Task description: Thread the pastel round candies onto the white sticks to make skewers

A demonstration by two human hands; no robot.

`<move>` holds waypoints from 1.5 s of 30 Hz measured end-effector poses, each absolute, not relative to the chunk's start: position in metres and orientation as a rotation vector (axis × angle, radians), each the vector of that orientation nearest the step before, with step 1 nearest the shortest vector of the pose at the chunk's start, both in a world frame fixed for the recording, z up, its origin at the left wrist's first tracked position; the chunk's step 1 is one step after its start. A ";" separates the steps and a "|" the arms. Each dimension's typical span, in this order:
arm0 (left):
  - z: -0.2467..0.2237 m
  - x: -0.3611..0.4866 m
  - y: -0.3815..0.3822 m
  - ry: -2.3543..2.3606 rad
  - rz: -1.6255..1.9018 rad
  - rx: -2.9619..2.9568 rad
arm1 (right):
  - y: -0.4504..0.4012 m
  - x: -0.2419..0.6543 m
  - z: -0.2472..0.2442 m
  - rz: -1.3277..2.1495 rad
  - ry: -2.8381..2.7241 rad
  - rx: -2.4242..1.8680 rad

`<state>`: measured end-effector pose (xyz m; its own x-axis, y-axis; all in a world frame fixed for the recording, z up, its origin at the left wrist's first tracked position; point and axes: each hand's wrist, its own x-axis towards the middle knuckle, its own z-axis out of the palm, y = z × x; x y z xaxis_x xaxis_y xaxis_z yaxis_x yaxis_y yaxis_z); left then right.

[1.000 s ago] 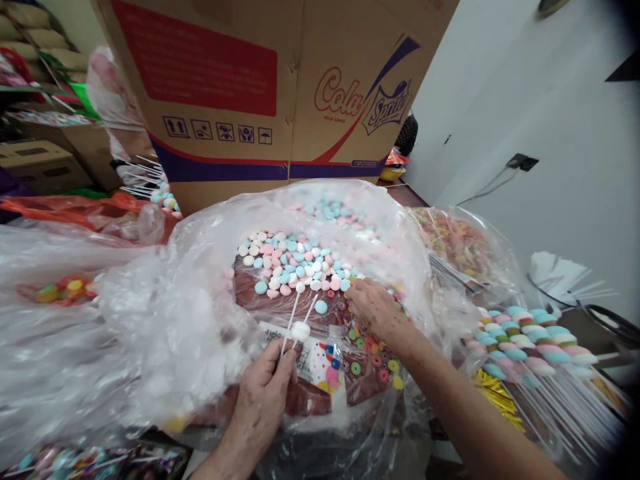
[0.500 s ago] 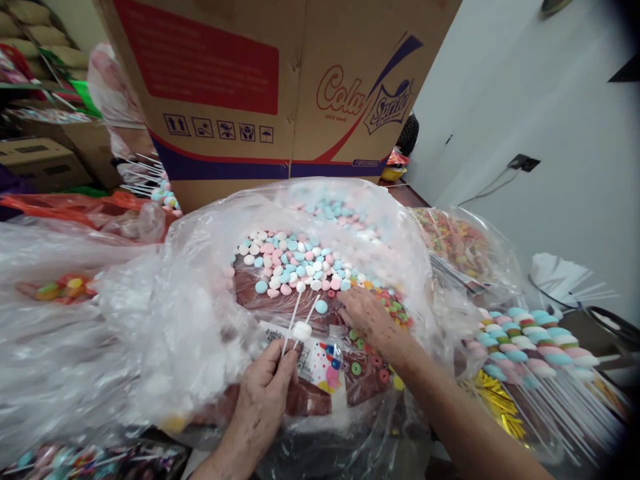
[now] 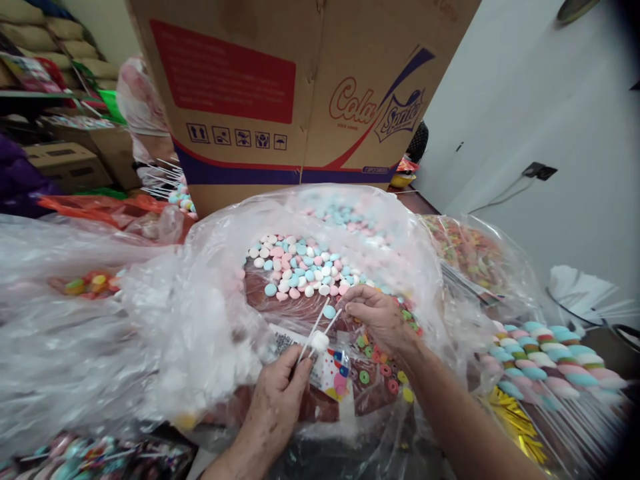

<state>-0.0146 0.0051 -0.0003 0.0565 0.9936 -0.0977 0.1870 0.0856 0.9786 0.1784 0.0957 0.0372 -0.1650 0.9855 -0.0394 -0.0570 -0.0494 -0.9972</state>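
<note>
My left hand (image 3: pixel 281 390) pinches two thin white sticks (image 3: pixel 313 331) near their lower ends. A white candy (image 3: pixel 320 341) sits on one of them, just beyond my fingertips. My right hand (image 3: pixel 377 317) has its thumb and fingers together at the upper stick tip; whatever lies between them is too small to make out. Pink, blue and white round candies (image 3: pixel 300 267) are spread beyond my hands on the clear plastic. One blue candy (image 3: pixel 329 311) lies apart near the stick tips. Small coloured rings (image 3: pixel 376 363) lie under and beside my right forearm. A printed packet (image 3: pixel 335 373) is below the sticks.
A large cardboard box (image 3: pixel 245 87) stands behind the plastic bag (image 3: pixel 210 267). Finished candy sticks (image 3: pixel 555 357) and gold ties (image 3: pixel 517 423) lie at the right. Wrapped candies (image 3: pixel 90 453) fill the lower left. A person (image 3: pixel 143 120) is partly visible behind the box.
My right hand has moved from beside the loose candies back toward the stick tip, its fingers now close to it. My left hand still holds the sticks. The view has shifted slightly.
</note>
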 end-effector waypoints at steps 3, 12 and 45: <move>-0.001 -0.016 0.006 1.340 0.955 1.331 | 0.094 0.177 0.038 1.422 -1.275 -1.103; -0.002 -0.017 0.005 1.269 0.947 1.327 | 0.090 0.191 0.047 1.239 -1.673 -1.178; -0.016 -0.018 0.004 1.177 1.148 0.953 | 0.109 0.161 0.023 0.161 -2.620 -1.485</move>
<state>-0.0180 0.0037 -0.0162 0.0093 0.9826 -0.1853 -0.1603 0.1844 0.9697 0.1609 0.1089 0.0229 -0.5093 0.8587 0.0570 0.8453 0.5115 -0.1541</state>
